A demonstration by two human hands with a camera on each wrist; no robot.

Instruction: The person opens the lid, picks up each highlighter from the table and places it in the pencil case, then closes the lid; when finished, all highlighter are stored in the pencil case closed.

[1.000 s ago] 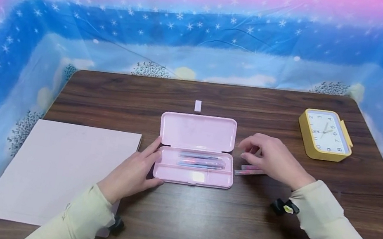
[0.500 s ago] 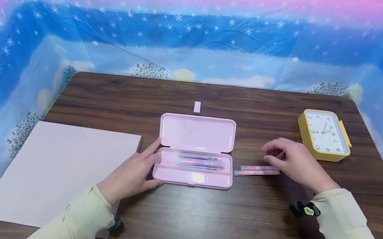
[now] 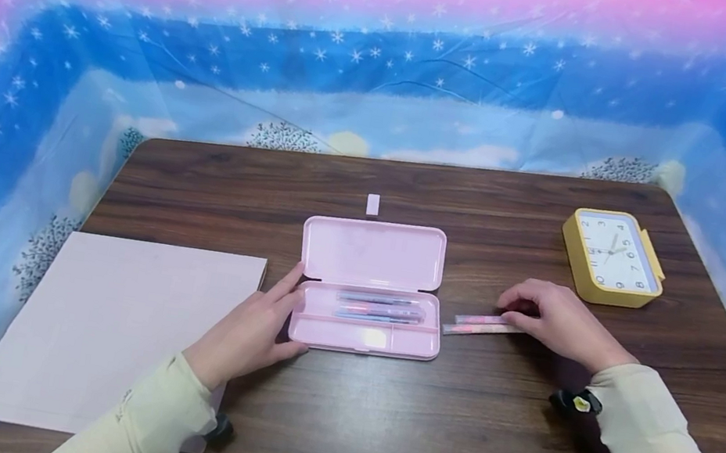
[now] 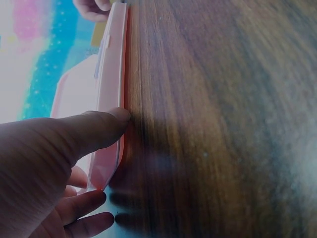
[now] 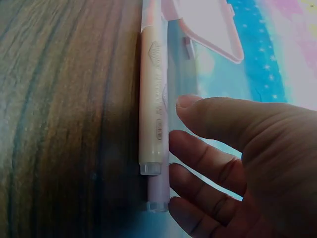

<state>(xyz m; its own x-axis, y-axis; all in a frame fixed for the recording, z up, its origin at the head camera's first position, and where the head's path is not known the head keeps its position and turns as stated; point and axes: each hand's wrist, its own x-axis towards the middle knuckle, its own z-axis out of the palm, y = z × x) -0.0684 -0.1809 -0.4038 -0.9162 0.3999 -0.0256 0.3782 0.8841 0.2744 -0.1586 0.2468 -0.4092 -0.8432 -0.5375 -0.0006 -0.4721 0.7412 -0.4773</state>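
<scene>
A pink pencil case [image 3: 363,333] lies on the table with its lid [image 3: 373,253] swung back. Several pens [image 3: 380,310] are in its long rear compartment. My left hand [image 3: 250,331] rests at the case's left end, thumb against the front wall and other fingers along the side, as the left wrist view shows. To the right of the case lie two capped pens, a peach one [image 5: 152,99] and a pink one [image 5: 158,191], side by side. My right hand [image 3: 555,320] is at their right ends; its fingertips meet the pink pen's side while the thumb stays apart from both.
A white eraser [image 3: 373,204] lies behind the case. At the right rear stands a yellow alarm clock [image 3: 615,255]. A large white board or pad [image 3: 118,330] covers the left side of the table [image 3: 359,432], partly under my left arm. A printed cloth surrounds the table.
My right hand moves right, away from the case, then lowers onto the right ends of the two loose pens. My left hand and the case stay put.
</scene>
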